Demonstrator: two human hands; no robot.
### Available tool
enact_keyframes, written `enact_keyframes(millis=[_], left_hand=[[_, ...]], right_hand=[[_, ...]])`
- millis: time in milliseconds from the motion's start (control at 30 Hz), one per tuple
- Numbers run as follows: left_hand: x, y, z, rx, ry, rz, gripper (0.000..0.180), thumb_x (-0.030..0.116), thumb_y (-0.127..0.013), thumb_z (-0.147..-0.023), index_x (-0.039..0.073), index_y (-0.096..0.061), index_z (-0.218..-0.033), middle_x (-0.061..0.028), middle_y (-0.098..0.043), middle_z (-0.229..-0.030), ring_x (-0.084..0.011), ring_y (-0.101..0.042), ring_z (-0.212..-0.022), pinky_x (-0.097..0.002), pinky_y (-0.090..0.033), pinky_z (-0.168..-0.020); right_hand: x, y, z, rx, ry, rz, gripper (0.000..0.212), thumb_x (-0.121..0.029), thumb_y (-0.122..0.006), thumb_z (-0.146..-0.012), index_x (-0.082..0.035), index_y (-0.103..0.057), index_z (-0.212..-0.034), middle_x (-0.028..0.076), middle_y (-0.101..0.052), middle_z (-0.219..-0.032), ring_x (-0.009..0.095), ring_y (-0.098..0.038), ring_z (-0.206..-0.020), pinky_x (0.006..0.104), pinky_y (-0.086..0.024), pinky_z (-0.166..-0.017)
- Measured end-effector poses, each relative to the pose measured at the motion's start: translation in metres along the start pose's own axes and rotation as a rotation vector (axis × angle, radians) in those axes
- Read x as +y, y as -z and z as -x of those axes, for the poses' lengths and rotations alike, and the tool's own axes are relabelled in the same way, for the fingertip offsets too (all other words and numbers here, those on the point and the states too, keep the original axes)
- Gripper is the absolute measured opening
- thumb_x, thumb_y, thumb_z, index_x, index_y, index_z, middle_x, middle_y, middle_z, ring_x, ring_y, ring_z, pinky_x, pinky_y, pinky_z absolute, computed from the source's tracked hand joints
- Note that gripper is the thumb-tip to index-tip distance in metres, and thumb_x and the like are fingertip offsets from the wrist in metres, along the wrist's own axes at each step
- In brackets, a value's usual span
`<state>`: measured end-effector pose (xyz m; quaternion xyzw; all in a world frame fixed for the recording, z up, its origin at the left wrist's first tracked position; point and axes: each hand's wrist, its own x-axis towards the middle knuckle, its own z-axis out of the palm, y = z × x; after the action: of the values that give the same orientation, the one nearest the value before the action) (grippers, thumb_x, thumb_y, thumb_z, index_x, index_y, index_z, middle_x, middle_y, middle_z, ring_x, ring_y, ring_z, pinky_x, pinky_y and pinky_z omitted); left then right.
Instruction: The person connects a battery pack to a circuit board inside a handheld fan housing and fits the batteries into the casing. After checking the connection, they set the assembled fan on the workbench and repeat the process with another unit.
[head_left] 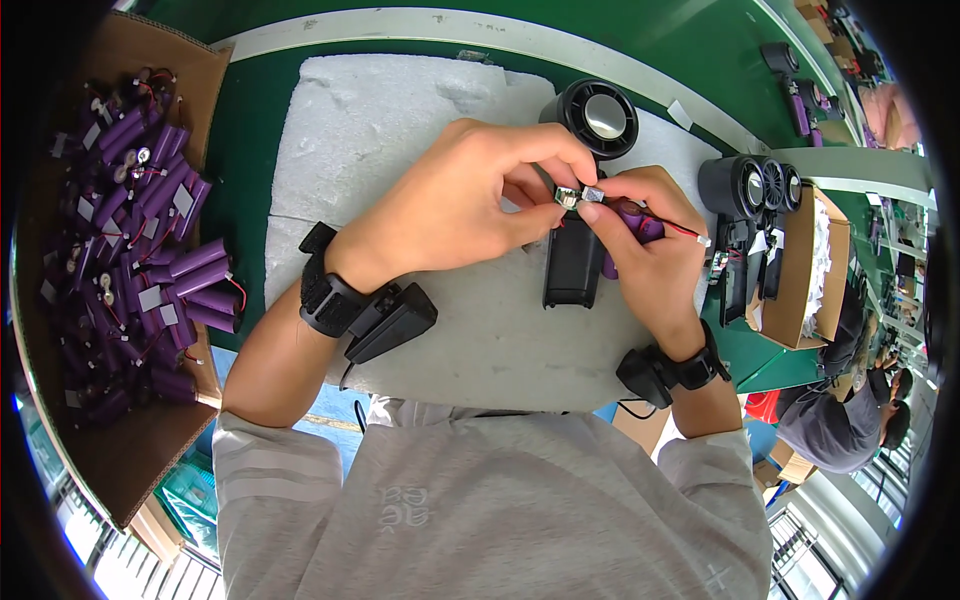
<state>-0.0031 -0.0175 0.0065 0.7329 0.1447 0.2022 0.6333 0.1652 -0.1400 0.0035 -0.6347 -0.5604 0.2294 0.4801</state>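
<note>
Over the foam pad, my left hand (pixel 470 195) pinches a small circuit board (pixel 567 198) with a shiny metal part between thumb and fingers. Close against it, my right hand (pixel 655 225) pinches a small whitish-silver piece (pixel 592 194); whether the two pieces are joined I cannot tell. Purple battery cells (pixel 650 229) show by my right fingers, partly hidden, with a red and black lead running to a small white plug (pixel 705 241). Below my fingertips lies a black handle housing (pixel 572 270), and beyond them a round black fan head (pixel 604 116) with a silver centre.
A cardboard box (pixel 205 75) at the left holds many purple battery packs (pixel 150 250). White foam (pixel 340 110) covers the green bench (pixel 245 150). To the right stand more black fans (pixel 735 187) and a box (pixel 840 260) with white contents. Another person (pixel 835 425) sits farther right.
</note>
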Motion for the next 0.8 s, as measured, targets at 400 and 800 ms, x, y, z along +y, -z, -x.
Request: enact_keyframes(millis=[400,800], left_hand=[[-0.0052,-0.0003,0.0004,0.004,0.079,-0.136,0.033,-0.008,-0.07,-0.078,0.005,-0.06,-0.107,-0.0034,-0.061,-0.1,-0.0114,-0.063,-0.081,-0.0268,-0.054,-0.072],[-0.0028,-0.0043,0.0003,0.027,0.128,-0.032,0.028,0.001,-0.071,-0.078,0.002,-0.058,-0.103,-0.0074,-0.065,-0.098,-0.0164,-0.065,-0.077,-0.0301,-0.053,-0.073]], right_hand=[[0.001,-0.0005,0.0008,0.035,-0.071,-0.033,0.014,-0.002,-0.074,-0.081,0.001,-0.066,-0.092,0.006,-0.064,-0.086,0.01,-0.059,-0.071,0.0232,-0.047,-0.062],[0.0033,-0.0005,0.0029,0.06,-0.145,-0.023,0.014,-0.003,-0.075,-0.079,0.002,-0.066,-0.09,0.007,-0.065,-0.085,0.01,-0.06,-0.069,0.0231,-0.047,-0.061]])
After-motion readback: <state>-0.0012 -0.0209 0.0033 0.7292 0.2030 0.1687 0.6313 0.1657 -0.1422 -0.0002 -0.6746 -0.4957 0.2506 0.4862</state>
